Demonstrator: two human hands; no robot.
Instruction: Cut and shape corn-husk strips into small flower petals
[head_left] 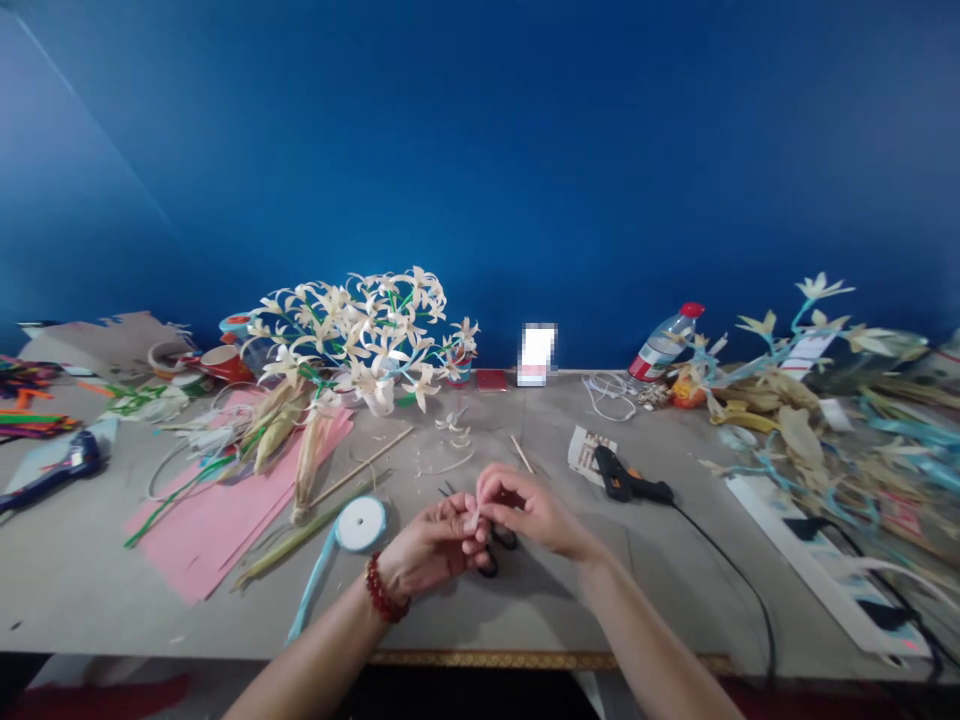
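**Small pale piece held at the fingertips of both hands**

Head view: The left hand [431, 548] pinches a small pale piece [471, 522] between thumb and fingers; the right hand [525, 512] appears to nip its upper end. The piece is held above the table [570, 620], over partly hidden scissors [489, 568] and right of the ribbon roll [361, 523]. Material unconfirmed. Judged light, thin, soft and liable to crease or tear; a gentle pinch at the lower end is advised.

One head-worn cam, looking forward and kinda down over the worktop [555, 625], blue wall [480, 150] straight ahead, left hand [431, 545] and right hand [534, 510] pretty close.
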